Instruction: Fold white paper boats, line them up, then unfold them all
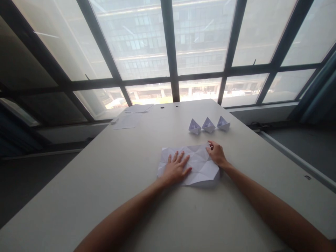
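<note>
While a huge gridded window (136, 42) glows across the far side, a long pale table (78, 185) fills most of the view, with loose paper sheets (139, 108) up near the far end and three folded paper boats (208, 125) in a row to the right. Just below those, mid-table, sits a creased paper sheet (202, 166). Left hand (175, 169) lies flat on it, fingers spread, gripping nothing — right hand (217, 154) has curled fingertips (210, 144) at its top edge — can't tell if they're pinching.

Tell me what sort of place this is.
Probably an office or meeting room on an upper floor: a long pale table, a wall of dark-framed windows facing a multi-storey building, and a blue curtain.
</note>
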`<state>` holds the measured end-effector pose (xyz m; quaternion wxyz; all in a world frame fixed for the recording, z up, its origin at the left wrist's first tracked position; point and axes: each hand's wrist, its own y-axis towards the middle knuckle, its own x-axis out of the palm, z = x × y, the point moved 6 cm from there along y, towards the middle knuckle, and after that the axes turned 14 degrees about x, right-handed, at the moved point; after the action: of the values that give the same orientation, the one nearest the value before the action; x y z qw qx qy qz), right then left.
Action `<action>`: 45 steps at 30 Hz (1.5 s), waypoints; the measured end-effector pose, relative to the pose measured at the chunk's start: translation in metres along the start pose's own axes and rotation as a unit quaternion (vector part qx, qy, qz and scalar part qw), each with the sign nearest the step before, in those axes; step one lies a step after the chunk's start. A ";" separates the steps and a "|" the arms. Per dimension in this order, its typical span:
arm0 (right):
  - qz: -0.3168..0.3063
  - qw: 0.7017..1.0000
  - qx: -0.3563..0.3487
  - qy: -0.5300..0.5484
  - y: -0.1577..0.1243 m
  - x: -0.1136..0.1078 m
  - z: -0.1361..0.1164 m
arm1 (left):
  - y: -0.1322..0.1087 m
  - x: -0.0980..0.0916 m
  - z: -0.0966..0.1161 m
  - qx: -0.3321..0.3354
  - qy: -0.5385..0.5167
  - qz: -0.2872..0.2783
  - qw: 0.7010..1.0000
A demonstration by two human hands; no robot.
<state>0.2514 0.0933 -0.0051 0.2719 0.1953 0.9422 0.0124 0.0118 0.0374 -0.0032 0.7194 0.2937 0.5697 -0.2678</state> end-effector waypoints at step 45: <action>-0.170 0.909 -0.124 -0.359 -0.049 0.048 -0.015 | -0.017 -0.051 -0.103 -0.223 0.123 0.160 0.954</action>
<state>0.1888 0.0677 -0.0236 0.6121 -0.0116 0.7906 0.0116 -0.0797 0.1033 0.0261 0.7243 0.2439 0.6444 0.0229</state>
